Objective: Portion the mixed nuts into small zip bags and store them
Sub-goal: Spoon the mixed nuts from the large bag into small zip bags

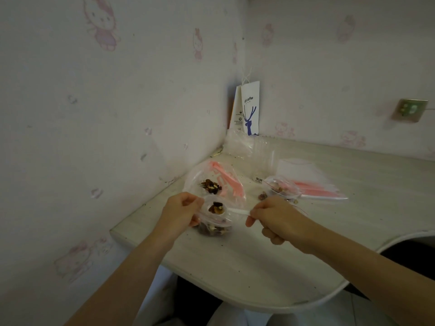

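Note:
My left hand (180, 211) grips the open mouth of a small clear zip bag (215, 228) that holds mixed nuts at its bottom. My right hand (274, 218) pinches the handle of a white plastic spoon (235, 211). The spoon's bowl carries a heap of nuts (216, 207) right over the bag's mouth. Behind it lies a larger clear bag with a pink zip (226, 182), open, with a pile of mixed nuts (210, 185) inside. To the right a filled small bag (280, 188) lies on the table.
A stack of flat zip bags with pink strips (315, 187) lies at the right on the pale table (259, 267). Clear plastic wrapping (249, 147) and a white paper coffee bag (247, 109) stand in the corner. A few loose nuts (262, 196) lie beside the filled bag.

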